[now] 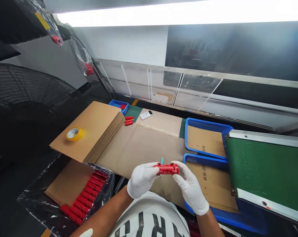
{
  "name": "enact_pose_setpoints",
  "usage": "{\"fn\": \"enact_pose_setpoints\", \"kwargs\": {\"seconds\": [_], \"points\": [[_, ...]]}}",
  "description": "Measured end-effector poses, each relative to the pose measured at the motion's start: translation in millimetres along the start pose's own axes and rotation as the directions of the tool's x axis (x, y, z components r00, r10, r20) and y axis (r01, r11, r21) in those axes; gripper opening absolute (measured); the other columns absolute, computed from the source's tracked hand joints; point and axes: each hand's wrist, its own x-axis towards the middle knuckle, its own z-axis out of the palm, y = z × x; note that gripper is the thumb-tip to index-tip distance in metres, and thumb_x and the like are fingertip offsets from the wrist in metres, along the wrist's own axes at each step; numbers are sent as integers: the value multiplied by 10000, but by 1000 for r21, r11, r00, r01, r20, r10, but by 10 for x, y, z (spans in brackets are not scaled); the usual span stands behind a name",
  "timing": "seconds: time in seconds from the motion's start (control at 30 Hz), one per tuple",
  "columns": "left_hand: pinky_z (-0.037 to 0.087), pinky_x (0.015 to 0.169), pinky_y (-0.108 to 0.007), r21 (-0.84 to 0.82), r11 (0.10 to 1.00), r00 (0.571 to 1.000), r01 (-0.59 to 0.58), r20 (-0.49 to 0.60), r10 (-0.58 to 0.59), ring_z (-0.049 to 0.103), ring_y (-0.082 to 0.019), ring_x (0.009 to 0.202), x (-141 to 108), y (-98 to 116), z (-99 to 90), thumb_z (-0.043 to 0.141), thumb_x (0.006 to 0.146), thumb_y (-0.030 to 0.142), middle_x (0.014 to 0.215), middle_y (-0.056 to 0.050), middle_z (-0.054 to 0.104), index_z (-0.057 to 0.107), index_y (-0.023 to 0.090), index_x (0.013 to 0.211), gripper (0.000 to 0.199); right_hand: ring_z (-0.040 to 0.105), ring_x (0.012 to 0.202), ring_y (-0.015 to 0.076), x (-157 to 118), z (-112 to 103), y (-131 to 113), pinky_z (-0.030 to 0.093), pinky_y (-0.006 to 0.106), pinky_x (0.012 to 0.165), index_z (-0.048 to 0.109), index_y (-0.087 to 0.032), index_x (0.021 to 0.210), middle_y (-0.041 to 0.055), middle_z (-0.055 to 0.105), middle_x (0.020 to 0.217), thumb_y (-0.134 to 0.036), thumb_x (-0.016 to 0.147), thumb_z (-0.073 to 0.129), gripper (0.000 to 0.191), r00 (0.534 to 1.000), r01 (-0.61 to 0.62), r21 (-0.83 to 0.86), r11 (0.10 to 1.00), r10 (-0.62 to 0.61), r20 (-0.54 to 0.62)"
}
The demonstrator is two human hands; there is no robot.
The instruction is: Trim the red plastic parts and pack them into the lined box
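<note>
A red, roughly cylindrical part (167, 169) with slots and openings along its side is held level in front of my body. My left hand (142, 179), in a white glove, pinches its left end. Gloved in white too, my right hand (190, 188) grips the right end between thumb and fingers. Just behind the part, a slim teal object (162, 160) shows its tip; most of it is hidden. Brown cardboard (146, 144) covers the worktop under and beyond both hands.
Left: stacked cardboard sheets (99, 115) with yellow tape roll (75, 134); below, a plastic-lined container holds rows of red parts (86, 197). Several red parts (129, 121) lie near a small blue tray (111, 103) and white device (146, 115). Right: blue baskets (186, 133), green conveyor belt (270, 164).
</note>
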Motion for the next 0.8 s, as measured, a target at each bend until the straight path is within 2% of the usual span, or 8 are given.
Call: {"fn": "enact_pose_setpoints", "kwargs": {"seconds": [0.1, 0.23, 0.43, 0.67, 0.8], "points": [[611, 842, -288, -30, 998, 998, -54, -38, 52, 720, -174, 914, 2, -3, 41, 700, 836, 154, 1054, -74, 742, 604, 227, 1245, 427, 687, 929, 171, -56, 16, 3, 577, 265, 840, 648, -260, 1102, 36, 725, 1045, -414, 812, 693, 331, 999, 48, -2, 999, -48, -17], [614, 832, -284, -66, 993, 994, -102, -35, 99, 714, -167, 938, 18, -21, 68, 700, 827, 118, 1081, -78, 732, 624, 218, 1200, 393, 688, 943, 180, -54, -15, 61, 580, 285, 860, 647, -255, 1108, 42, 727, 1053, -401, 812, 692, 333, 999, 35, -26, 999, -35, -16], [625, 810, -310, -71, 997, 999, -32, -15, 31, 728, -186, 905, -7, -33, 64, 718, 805, 113, 1063, -78, 744, 646, 240, 1174, 397, 692, 929, 185, -58, -34, 124, 583, 308, 868, 637, -261, 1110, 41, 728, 1045, -402, 812, 681, 333, 1000, 1, -64, 998, -2, -13], [631, 792, -332, -57, 996, 997, 69, 32, -67, 737, -201, 854, -11, -29, 52, 705, 828, 181, 1008, -68, 760, 711, 232, 1071, 249, 700, 937, 182, -43, -12, 86, 587, 287, 860, 642, -237, 1085, 54, 733, 1039, -382, 810, 682, 313, 999, 14, -109, 994, -17, -30], [630, 788, -325, -60, 996, 998, 63, 33, -61, 735, -193, 856, -9, -32, 51, 689, 843, 187, 1011, -66, 759, 707, 226, 1070, 231, 697, 933, 179, -41, -17, 117, 587, 283, 852, 634, -232, 1098, 60, 728, 1045, -393, 826, 664, 317, 999, 10, -129, 992, -14, -31]]}}
